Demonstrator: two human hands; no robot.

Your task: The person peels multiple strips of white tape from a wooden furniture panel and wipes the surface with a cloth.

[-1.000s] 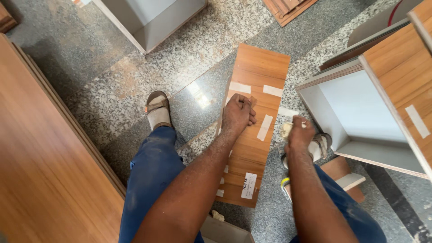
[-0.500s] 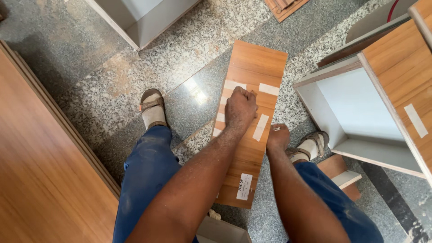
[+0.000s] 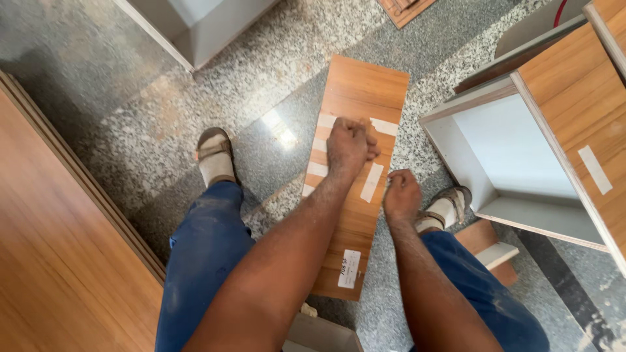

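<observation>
A long wooden panel [image 3: 355, 215] lies on the speckled stone floor between my feet, with several white tape strips [image 3: 372, 181] and a paper label [image 3: 349, 268] on it. My left hand [image 3: 349, 146] is a closed fist pressed on the panel's upper half, over a strip of tape; I cannot see anything inside the fingers. My right hand [image 3: 402, 195] is also closed, knuckles up, at the panel's right edge beside my right sandalled foot [image 3: 447, 207]. My left foot [image 3: 215, 160] stands left of the panel.
An open white-lined cabinet box [image 3: 521, 156] with wood-grain sides lies at the right. A large wooden board [image 3: 59, 261] fills the left side. A grey-white cabinet [image 3: 195, 26] stands at the top, and a small wood offcut [image 3: 489, 248] lies by my right leg.
My right hand has moved left from beside my right foot to the panel's right edge. The left fist has stayed on the taped part of the panel.
</observation>
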